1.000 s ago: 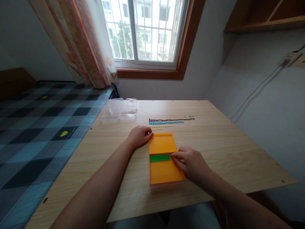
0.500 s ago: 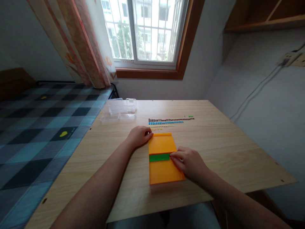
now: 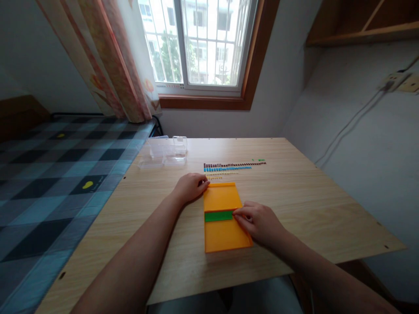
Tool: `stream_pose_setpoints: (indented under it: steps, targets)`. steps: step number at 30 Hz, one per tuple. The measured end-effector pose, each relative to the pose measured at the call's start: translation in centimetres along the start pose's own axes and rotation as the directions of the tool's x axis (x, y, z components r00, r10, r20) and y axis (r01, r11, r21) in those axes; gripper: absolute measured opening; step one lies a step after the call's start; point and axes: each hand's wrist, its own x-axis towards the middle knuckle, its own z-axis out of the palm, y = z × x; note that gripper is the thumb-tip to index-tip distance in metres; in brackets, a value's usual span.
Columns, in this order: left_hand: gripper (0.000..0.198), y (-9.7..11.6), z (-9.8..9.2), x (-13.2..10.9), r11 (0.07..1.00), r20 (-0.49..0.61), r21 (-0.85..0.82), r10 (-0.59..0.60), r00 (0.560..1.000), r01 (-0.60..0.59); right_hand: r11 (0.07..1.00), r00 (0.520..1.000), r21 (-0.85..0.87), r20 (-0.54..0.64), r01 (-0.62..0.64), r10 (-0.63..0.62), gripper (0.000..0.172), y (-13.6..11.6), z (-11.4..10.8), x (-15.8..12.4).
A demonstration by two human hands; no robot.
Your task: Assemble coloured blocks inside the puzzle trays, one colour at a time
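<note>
An orange plastic tray with raised edges lies on the table, a green strip running across its middle. At the tray's far left corner rests my left hand, its fingers curled closed on the edge. My right hand is over the tray's right side, thumb and index finger pinched together at the right end of the green strip. Whatever is between those fingertips is too small or hidden to name. Beyond the tray run rows of tiny pieces: dark brown pieces, blue pieces and yellow pieces.
A few tiny green pieces lie behind the brown row. Clear plastic boxes stand at the table's far left. The wooden table borders a bed on the left; a white wall rises to the right.
The view has shifted very slightly. Both hands keep their places on the tray, with no clear movement of the tray or pieces.
</note>
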Motion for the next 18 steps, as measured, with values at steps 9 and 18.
stream_pose_setpoints:
  steps: [9,18]
  targets:
    - [0.028,2.5,-3.8,-1.0,0.988,-0.033,0.151,0.007,0.999,-0.002,0.988,0.985,-0.137,-0.167,-0.073,0.05,0.022,3.7,-4.1,2.5]
    - [0.026,6.8,-6.0,-1.9,0.978,0.211,0.21,-0.045,0.976,-0.001,0.798,0.895,-0.405,-0.206,-0.446,0.395,0.03,12.5,-9.3,14.0]
